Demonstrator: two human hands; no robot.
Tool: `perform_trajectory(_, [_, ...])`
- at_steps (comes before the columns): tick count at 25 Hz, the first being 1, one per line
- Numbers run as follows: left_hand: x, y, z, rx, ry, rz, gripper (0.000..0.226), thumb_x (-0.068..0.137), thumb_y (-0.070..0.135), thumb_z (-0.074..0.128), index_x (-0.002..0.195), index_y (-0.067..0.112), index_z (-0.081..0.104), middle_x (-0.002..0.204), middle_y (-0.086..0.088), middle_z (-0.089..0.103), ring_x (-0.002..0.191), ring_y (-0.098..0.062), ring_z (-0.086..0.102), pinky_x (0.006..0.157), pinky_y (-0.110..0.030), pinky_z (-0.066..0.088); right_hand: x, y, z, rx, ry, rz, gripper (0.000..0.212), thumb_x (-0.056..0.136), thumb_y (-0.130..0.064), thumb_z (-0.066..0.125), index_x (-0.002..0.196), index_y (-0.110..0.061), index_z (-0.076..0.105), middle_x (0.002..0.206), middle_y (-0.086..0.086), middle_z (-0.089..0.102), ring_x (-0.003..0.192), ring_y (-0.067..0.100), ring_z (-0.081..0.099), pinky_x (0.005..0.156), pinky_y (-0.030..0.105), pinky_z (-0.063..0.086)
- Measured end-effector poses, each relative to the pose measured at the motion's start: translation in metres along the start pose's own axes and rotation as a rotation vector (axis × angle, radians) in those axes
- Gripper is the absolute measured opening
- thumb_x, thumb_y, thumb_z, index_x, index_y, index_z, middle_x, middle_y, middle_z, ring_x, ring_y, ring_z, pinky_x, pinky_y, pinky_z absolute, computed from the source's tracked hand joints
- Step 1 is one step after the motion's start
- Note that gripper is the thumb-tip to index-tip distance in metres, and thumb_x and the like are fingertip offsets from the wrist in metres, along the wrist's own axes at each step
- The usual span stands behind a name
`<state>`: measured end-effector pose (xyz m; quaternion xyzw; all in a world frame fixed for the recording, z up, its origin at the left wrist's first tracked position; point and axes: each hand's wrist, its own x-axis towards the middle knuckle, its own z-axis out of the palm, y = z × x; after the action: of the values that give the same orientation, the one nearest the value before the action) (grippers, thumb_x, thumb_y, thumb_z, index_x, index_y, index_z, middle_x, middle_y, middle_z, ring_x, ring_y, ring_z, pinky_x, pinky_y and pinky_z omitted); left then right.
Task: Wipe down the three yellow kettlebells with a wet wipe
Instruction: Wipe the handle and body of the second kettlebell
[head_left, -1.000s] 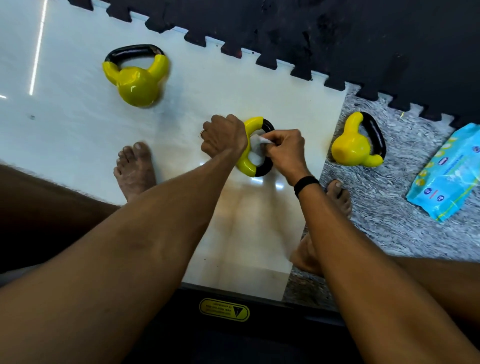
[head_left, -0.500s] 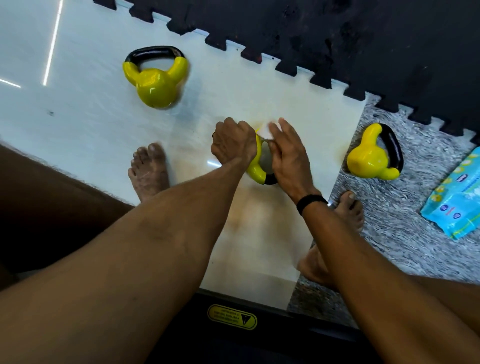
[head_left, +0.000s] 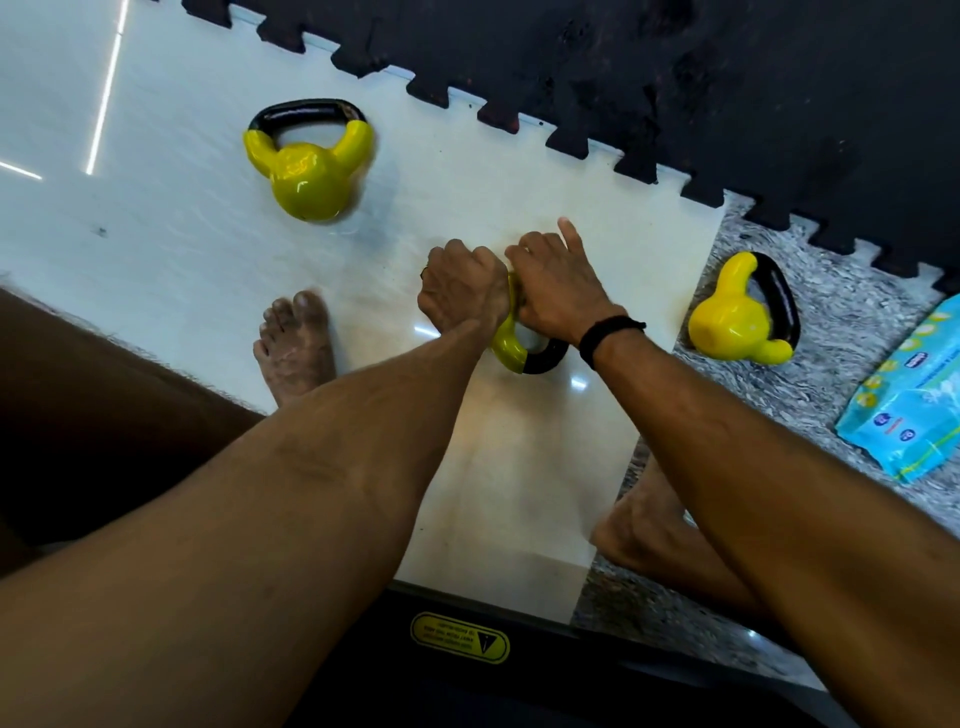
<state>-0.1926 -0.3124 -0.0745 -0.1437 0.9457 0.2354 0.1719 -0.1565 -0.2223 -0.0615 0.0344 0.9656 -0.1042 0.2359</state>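
Where the frame's lower edge runs across a black machine base, a yellow warning label sits on the dark surface, and both bare forearms reach forward over it. A bare left foot stands on the pale glossy floor tile, while the right foot rests where the tile meets a grey speckled floor.

Between the feet and a little farther out, the middle kettlebell lies on the tile, mostly hidden beneath the hands; only a yellow horn and a curve of its black handle show. The left hand is clenched around the kettlebell's yellow part, knuckles up. The right hand, with a black wristband on its wrist, presses down on the kettlebell just beside the left, its fingers mostly curled and one finger extended forward. The wet wipe is not visible under it, so whether that hand grasps it cannot be told.

To the right, on the speckled floor, the right kettlebell lies on its side, and a blue wet wipe pack lies nearer the frame edge. Farther away on the left, the left kettlebell rests on the tile, its black handle pointing away. Beyond everything runs a black interlocking foam mat.
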Motion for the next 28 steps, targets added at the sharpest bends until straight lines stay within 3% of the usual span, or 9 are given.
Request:
perform_trajectory(6, [0.001, -0.003, 0.003, 0.013, 0.019, 0.048, 0.032, 0.091, 0.027, 0.038, 0.093, 0.007, 0.063, 0.103, -0.009, 0.063, 0.099, -0.028, 0.058, 0.080, -0.036, 0.040, -0.054, -0.002, 0.045, -0.018, 0.180, -0.106, 0.082, 0.082, -0.010, 0.059, 0.150, 0.004, 0.015, 0.158, 0.026, 0.013, 0.149, 0.039, 0.007, 0.121, 0.053, 0.004])
perform_trajectory(9, [0.001, -0.004, 0.002, 0.025, 0.011, 0.060, 0.032, 0.091, 0.027, 0.037, 0.093, 0.007, 0.063, 0.102, -0.008, 0.063, 0.097, -0.027, 0.058, 0.077, -0.035, 0.039, -0.037, -0.002, 0.034, -0.107, 0.099, -0.097, 0.074, 0.087, -0.025, 0.057, 0.148, 0.002, 0.024, 0.156, 0.023, 0.023, 0.147, 0.037, 0.016, 0.121, 0.052, 0.004])
perform_trajectory(12, [0.002, -0.003, 0.002, 0.011, 0.022, 0.044, 0.031, 0.090, 0.027, 0.039, 0.090, 0.007, 0.063, 0.100, -0.008, 0.063, 0.095, -0.027, 0.058, 0.075, -0.035, 0.040, -0.007, -0.003, 0.009, -0.101, -0.007, -0.104, 0.045, 0.089, -0.026, 0.049, 0.128, -0.005, 0.050, 0.133, 0.016, 0.051, 0.131, 0.033, 0.042, 0.122, 0.049, 0.003])
perform_trajectory(15, [0.002, -0.002, 0.004, -0.007, 0.036, 0.013, 0.030, 0.088, 0.026, 0.040, 0.086, 0.007, 0.063, 0.096, -0.009, 0.063, 0.091, -0.028, 0.059, 0.072, -0.034, 0.039, 0.005, -0.003, -0.006, -0.103, -0.044, -0.104, 0.032, 0.087, -0.022, 0.049, 0.114, -0.006, 0.056, 0.118, 0.015, 0.053, 0.120, 0.033, 0.045, 0.119, 0.049, 0.007])
perform_trajectory(18, [0.005, -0.004, 0.004, -0.010, 0.025, 0.008, 0.029, 0.087, 0.027, 0.040, 0.081, 0.007, 0.061, 0.092, -0.008, 0.063, 0.088, -0.028, 0.059, 0.071, -0.034, 0.039, -0.020, -0.004, 0.012, -0.085, 0.055, -0.082, 0.050, 0.082, -0.025, 0.052, 0.128, -0.006, 0.049, 0.131, 0.017, 0.049, 0.128, 0.035, 0.040, 0.117, 0.051, 0.014])
perform_trajectory(21, [0.003, -0.004, 0.005, -0.001, 0.039, 0.036, 0.030, 0.088, 0.027, 0.039, 0.082, 0.008, 0.062, 0.092, -0.008, 0.063, 0.088, -0.027, 0.059, 0.071, -0.034, 0.039, -0.048, 0.001, 0.032, -0.125, 0.140, -0.131, 0.076, 0.085, -0.034, 0.052, 0.146, 0.002, 0.028, 0.153, 0.024, 0.030, 0.145, 0.037, 0.023, 0.121, 0.052, 0.008])
perform_trajectory(23, [0.002, -0.004, 0.004, 0.001, 0.044, 0.038, 0.031, 0.088, 0.027, 0.039, 0.083, 0.007, 0.062, 0.093, -0.008, 0.063, 0.089, -0.027, 0.059, 0.071, -0.033, 0.038, -0.047, 0.003, 0.032, -0.146, 0.110, -0.141, 0.077, 0.086, -0.037, 0.053, 0.147, 0.003, 0.027, 0.154, 0.024, 0.028, 0.146, 0.037, 0.021, 0.121, 0.052, 0.007])
perform_trajectory(25, [0.003, -0.004, 0.003, 0.002, 0.043, 0.029, 0.031, 0.088, 0.027, 0.040, 0.084, 0.007, 0.063, 0.093, -0.008, 0.064, 0.088, -0.027, 0.059, 0.070, -0.033, 0.037, -0.029, -0.001, 0.018, -0.110, 0.058, -0.121, 0.063, 0.084, -0.031, 0.056, 0.138, -0.001, 0.042, 0.143, 0.020, 0.044, 0.138, 0.036, 0.036, 0.121, 0.048, 0.012])
perform_trajectory(28, [0.005, -0.004, 0.005, -0.026, 0.050, 0.003, 0.029, 0.085, 0.026, 0.041, 0.080, 0.007, 0.062, 0.089, -0.009, 0.064, 0.085, -0.029, 0.059, 0.068, -0.034, 0.039, -0.003, -0.007, -0.008, -0.020, -0.046, -0.115, 0.033, 0.081, -0.022, 0.059, 0.110, -0.004, 0.058, 0.112, 0.016, 0.059, 0.107, 0.032, 0.053, 0.110, 0.041, 0.028])
